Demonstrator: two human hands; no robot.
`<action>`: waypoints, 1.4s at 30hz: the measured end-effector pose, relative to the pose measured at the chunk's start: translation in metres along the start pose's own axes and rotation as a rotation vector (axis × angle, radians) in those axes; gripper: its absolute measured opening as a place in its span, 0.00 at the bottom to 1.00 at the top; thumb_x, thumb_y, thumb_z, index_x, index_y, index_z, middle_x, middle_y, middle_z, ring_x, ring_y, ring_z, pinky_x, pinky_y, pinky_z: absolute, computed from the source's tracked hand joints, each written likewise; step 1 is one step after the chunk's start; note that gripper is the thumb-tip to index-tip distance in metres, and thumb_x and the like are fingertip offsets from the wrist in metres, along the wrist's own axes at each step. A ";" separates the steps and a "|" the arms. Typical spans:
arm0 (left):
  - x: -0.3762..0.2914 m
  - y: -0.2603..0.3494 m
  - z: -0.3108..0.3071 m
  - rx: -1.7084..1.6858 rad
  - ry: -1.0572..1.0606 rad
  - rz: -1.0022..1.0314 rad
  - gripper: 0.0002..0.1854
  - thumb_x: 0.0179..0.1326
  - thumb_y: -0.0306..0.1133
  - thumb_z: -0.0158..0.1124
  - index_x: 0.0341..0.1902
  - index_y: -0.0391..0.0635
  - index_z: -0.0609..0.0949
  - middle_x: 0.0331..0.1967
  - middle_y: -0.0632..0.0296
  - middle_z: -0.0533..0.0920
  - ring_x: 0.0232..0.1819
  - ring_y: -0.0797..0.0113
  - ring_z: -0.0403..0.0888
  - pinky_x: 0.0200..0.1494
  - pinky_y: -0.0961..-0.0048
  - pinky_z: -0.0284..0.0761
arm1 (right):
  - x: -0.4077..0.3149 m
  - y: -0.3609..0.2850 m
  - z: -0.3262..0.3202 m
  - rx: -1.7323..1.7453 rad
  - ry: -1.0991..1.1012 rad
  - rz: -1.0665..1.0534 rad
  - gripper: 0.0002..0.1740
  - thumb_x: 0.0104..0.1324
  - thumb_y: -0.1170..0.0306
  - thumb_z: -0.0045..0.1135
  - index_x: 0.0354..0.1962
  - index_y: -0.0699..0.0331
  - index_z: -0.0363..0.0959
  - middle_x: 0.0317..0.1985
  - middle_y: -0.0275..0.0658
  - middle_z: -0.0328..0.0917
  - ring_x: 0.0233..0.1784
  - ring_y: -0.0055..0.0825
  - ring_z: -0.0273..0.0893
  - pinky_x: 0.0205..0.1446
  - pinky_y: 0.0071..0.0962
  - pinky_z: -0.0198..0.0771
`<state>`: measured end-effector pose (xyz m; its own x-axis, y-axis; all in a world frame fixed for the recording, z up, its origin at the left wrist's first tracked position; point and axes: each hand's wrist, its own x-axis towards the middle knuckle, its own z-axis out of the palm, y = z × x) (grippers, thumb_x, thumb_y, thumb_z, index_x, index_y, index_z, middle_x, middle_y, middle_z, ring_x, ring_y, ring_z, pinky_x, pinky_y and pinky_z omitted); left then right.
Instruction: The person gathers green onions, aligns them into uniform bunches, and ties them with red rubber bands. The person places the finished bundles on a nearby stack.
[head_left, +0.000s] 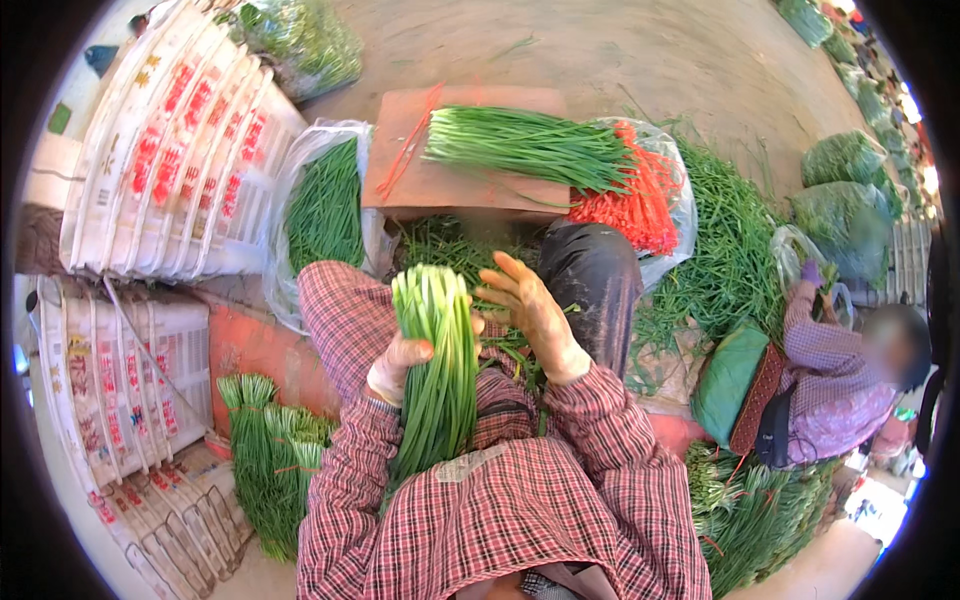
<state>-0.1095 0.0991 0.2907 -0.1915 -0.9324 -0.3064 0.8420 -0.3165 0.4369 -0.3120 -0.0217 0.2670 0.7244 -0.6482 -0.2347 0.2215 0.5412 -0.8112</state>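
Observation:
My left hand (405, 360), in a pale glove with stained fingertips, grips an upright bunch of garlic chives (435, 360), its pale cut ends on top and its green leaves hanging towards my lap. To the right of those ends, my right hand (529, 307) is raised with its fingers spread and holds nothing. On a low reddish-brown board (465, 195) beyond my knees lies another bunch of garlic chives (525, 146), pale ends to the left. Red ties (637, 210) fill a plastic bag at the board's right; several more red strands (409, 146) lie on its left.
An open plastic bag (326, 202) of green leaves stands left of the board, beside large white sacks (180, 150). Loose greens (720, 240) are heaped at right. Tied bunches (262, 450) stand at lower left, others (765, 517) at lower right. A co-worker (840, 375) sits at right.

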 end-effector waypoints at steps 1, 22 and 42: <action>0.002 0.007 0.003 0.074 0.014 0.024 0.47 0.54 0.44 0.82 0.76 0.42 0.70 0.59 0.53 0.84 0.58 0.55 0.86 0.59 0.60 0.87 | -0.016 -0.004 0.009 0.078 -0.025 0.037 0.54 0.77 0.38 0.52 0.83 0.64 0.40 0.81 0.53 0.54 0.82 0.47 0.60 0.82 0.48 0.57; 0.071 0.206 0.261 1.207 -0.024 0.588 0.16 0.64 0.36 0.71 0.52 0.39 0.86 0.40 0.62 0.88 0.43 0.71 0.84 0.49 0.71 0.80 | 0.113 -0.221 0.098 -0.485 -0.299 -0.575 0.28 0.68 0.55 0.74 0.59 0.60 0.79 0.49 0.29 0.85 0.56 0.22 0.80 0.65 0.30 0.72; 0.201 0.165 0.167 0.545 -0.110 0.878 0.26 0.63 0.41 0.79 0.61 0.43 0.84 0.61 0.58 0.84 0.68 0.64 0.76 0.77 0.63 0.65 | 0.152 -0.315 0.044 -1.611 0.028 -0.957 0.37 0.57 0.67 0.77 0.65 0.58 0.73 0.48 0.44 0.88 0.47 0.36 0.89 0.52 0.32 0.83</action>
<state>-0.0930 -0.1694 0.4426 0.3116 -0.8747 0.3712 0.3703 0.4715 0.8003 -0.2423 -0.2671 0.5103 0.7301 -0.4034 0.5516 -0.2669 -0.9114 -0.3132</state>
